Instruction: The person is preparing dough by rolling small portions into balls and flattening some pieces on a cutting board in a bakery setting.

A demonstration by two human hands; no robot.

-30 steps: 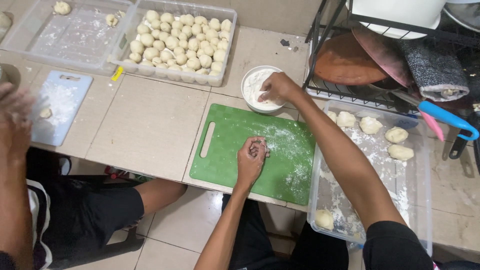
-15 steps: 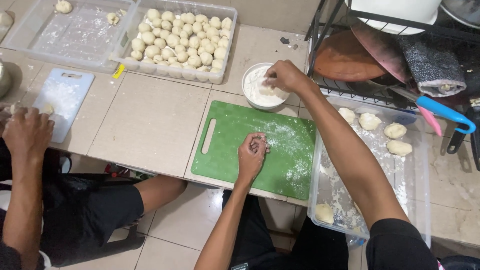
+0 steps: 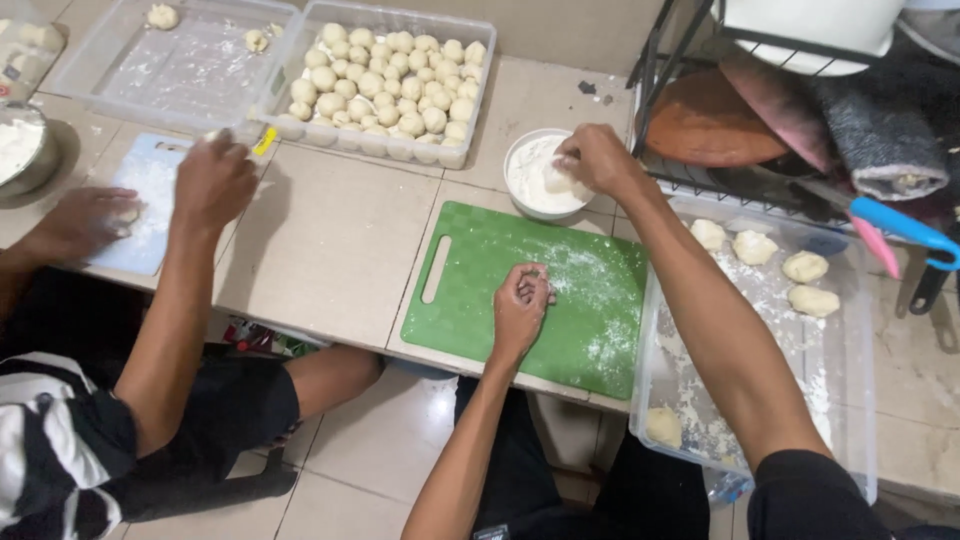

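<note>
Now dusting: right hand (image 3: 592, 160) pinching flour in round white bowl (image 3: 540, 178); left hand (image 3: 521, 303) clenched on floured green plastic cutting board (image 3: 520, 290), awaiting sprinkle.

White flour bowl (image 3: 532, 180) — beside green board (image 3: 540, 300)

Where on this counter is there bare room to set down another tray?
The widest bare patch is the tiled counter between the green cutting board and the blue board, below the tub of dough balls. A smaller gap lies right of that tub, above the flour bowl. The right side is crowded by the floured tub and rack.
</note>
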